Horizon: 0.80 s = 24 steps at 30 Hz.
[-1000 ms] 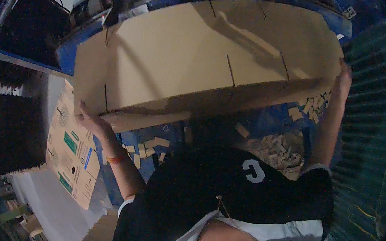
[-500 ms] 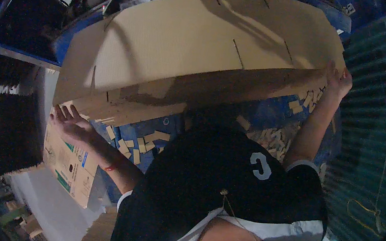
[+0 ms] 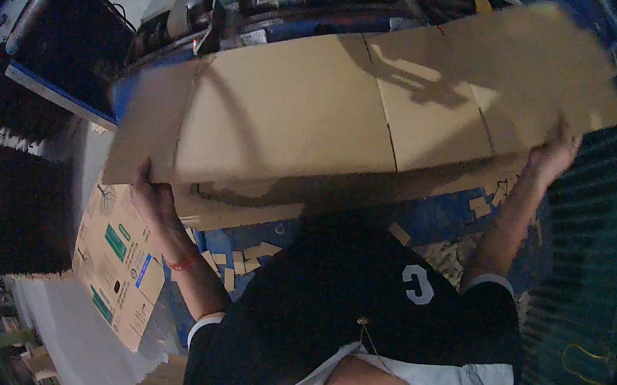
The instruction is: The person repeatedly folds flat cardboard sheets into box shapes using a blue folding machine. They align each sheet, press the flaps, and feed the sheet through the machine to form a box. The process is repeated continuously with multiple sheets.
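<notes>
A large brown cardboard sheet (image 3: 287,114) with dark cut slots and crease lines spans the view in front of me. My left hand (image 3: 154,201) is closed on its near left corner, thumb on top. My right hand (image 3: 556,156) is closed on the near edge toward the right end, thumb on top and fingers hidden underneath. The sheet's right end is blurred. Below its near edge shows more brown cardboard (image 3: 245,217); I cannot tell whether it is a separate layer.
Small cardboard offcuts (image 3: 244,257) lie on the blue surface below. A printed cardboard piece (image 3: 121,270) is at the left, over a pale surface (image 3: 72,325). Machinery (image 3: 269,5) stands beyond the sheet, and a green corrugated wall (image 3: 579,284) rises at the right.
The cardboard sheet has shifted to the right, its right end swinging outward. My left hand has gone from spread fingers under the corner to a grip on it. More machinery shows behind.
</notes>
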Each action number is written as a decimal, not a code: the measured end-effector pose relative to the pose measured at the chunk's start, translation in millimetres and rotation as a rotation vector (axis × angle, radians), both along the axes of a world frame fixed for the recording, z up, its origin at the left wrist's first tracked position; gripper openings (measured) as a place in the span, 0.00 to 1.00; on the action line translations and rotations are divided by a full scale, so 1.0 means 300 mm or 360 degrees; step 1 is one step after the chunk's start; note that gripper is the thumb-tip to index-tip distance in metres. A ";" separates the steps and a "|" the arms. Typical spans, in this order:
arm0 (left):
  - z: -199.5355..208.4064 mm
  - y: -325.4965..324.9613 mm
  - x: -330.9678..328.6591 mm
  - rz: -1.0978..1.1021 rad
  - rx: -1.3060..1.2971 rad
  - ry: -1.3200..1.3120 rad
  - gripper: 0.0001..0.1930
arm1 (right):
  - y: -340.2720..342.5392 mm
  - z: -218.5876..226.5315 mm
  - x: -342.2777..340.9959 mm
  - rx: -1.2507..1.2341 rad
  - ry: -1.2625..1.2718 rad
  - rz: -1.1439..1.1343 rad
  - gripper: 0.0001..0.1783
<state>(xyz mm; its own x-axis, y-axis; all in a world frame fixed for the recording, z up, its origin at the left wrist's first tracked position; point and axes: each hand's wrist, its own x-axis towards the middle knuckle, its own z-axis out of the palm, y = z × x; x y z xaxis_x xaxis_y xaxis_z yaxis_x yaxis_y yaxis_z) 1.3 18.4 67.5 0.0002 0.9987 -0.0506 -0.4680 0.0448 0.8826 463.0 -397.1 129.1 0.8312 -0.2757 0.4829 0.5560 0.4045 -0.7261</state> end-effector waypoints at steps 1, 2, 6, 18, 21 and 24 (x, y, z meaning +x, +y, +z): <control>0.004 -0.035 0.008 0.0069 -0.0012 0.0167 0.15 | 0.003 0.012 -0.091 -0.0117 -0.0026 -0.0114 0.17; 0.009 -0.078 0.014 0.0051 0.0088 0.0324 0.15 | -0.005 0.015 -0.180 -0.0318 -0.0234 -0.0119 0.18; -0.015 -0.272 0.041 -0.0114 0.0552 0.0313 0.17 | 0.041 -0.105 -0.415 -0.1996 -0.1234 -0.0109 0.20; 0.051 -0.318 0.177 -0.1269 0.2264 0.2077 0.25 | 0.146 -0.222 -0.510 -0.2719 -0.1559 0.0266 0.29; 0.052 -0.283 0.176 -0.1324 0.2302 0.2118 0.26 | 0.150 -0.210 -0.499 -0.2661 -0.1549 0.0316 0.27; 0.042 -0.219 0.198 -0.1311 0.2385 0.2216 0.27 | 0.205 -0.195 -0.459 -0.2622 -0.1483 0.0438 0.26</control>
